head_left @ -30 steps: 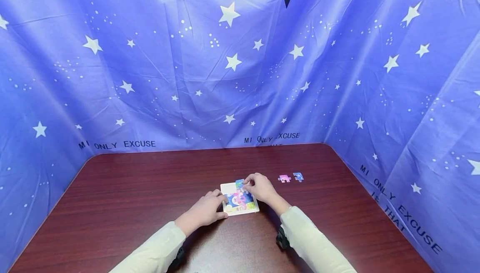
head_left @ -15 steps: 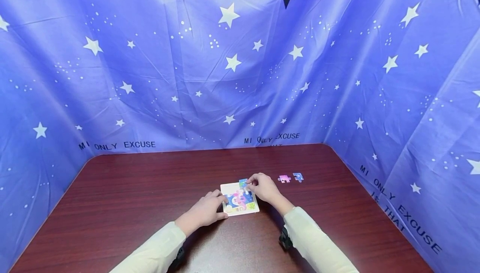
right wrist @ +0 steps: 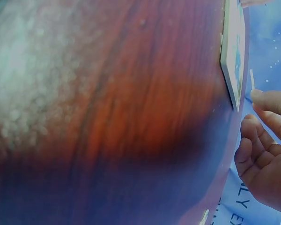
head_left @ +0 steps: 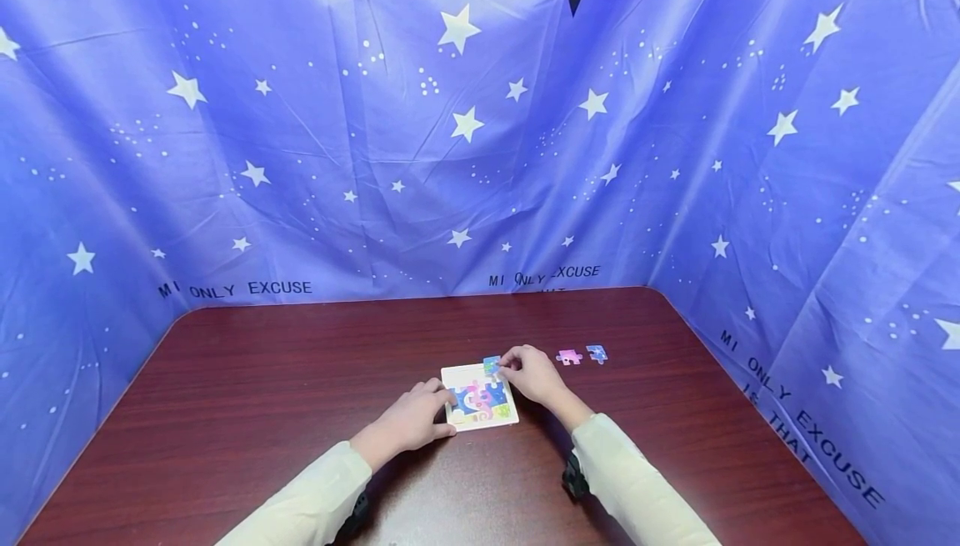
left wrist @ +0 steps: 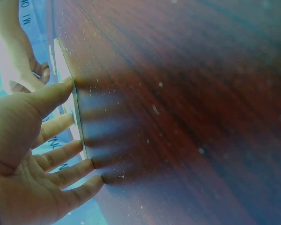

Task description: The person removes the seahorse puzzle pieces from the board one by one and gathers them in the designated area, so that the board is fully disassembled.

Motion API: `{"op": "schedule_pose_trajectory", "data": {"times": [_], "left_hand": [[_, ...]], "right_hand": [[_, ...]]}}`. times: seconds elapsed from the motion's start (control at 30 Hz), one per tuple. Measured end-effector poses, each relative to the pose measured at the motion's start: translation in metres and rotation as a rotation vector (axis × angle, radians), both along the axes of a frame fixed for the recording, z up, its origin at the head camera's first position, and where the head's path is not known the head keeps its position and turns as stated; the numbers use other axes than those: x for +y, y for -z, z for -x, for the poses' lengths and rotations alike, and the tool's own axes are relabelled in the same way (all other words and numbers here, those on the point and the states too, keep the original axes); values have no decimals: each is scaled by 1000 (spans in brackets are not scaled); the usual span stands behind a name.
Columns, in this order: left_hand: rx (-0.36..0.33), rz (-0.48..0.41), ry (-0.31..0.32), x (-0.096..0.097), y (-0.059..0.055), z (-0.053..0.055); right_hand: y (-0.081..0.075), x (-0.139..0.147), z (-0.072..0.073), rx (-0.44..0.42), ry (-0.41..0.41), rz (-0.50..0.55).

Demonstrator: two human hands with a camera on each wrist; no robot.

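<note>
A square white puzzle tray (head_left: 480, 427) lies on the table, partly filled with pink, blue and yellow-green jigsaw pieces (head_left: 480, 400). Its upper strip shows bare white. My left hand (head_left: 408, 418) rests at the tray's left side, fingers spread and fairly straight; in the left wrist view the thumb and fingertips touch the tray's edge (left wrist: 77, 108). Between thumb and forefinger, my right hand (head_left: 534, 373) pinches a blue-green jigsaw piece (head_left: 491, 364) over the tray's top right corner. The right wrist view shows that piece (right wrist: 252, 79) edge-on, raised above the tray (right wrist: 233, 70).
Two loose pieces, one pink (head_left: 568, 358) and one blue (head_left: 596, 353), lie to the right on the dark red wooden table (head_left: 300, 379). A blue star-patterned curtain (head_left: 405, 129) encloses the table's back and sides.
My right hand has shifted a little to the right with the pinched jigsaw piece, from the middle of the tray's top toward its right corner. The left hand stays in place.
</note>
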State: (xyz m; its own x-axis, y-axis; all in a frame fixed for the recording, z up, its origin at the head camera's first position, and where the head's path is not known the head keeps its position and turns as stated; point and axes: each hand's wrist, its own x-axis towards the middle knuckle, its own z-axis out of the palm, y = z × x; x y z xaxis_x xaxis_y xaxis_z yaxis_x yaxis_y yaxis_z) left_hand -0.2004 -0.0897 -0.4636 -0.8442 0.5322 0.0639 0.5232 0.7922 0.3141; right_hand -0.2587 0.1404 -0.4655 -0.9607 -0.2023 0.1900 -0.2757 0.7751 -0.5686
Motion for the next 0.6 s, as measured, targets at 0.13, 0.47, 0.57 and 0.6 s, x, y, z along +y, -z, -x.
{"op": "schedule_pose_trajectory", "data": {"times": [0.13, 0.47, 0.57, 0.6], "left_hand": [[-5, -3, -1, 0, 0, 0], [-11, 0, -2, 0, 0, 0], [-11, 0, -2, 0, -1, 0], [-11, 0, -2, 0, 0, 0]], "right_hand": [[-1, 0, -1, -19, 14, -11], [0, 4, -1, -23, 29, -1], [-1, 4, -1, -28, 35, 9], [-1, 4, -1, -28, 36, 7]]}}
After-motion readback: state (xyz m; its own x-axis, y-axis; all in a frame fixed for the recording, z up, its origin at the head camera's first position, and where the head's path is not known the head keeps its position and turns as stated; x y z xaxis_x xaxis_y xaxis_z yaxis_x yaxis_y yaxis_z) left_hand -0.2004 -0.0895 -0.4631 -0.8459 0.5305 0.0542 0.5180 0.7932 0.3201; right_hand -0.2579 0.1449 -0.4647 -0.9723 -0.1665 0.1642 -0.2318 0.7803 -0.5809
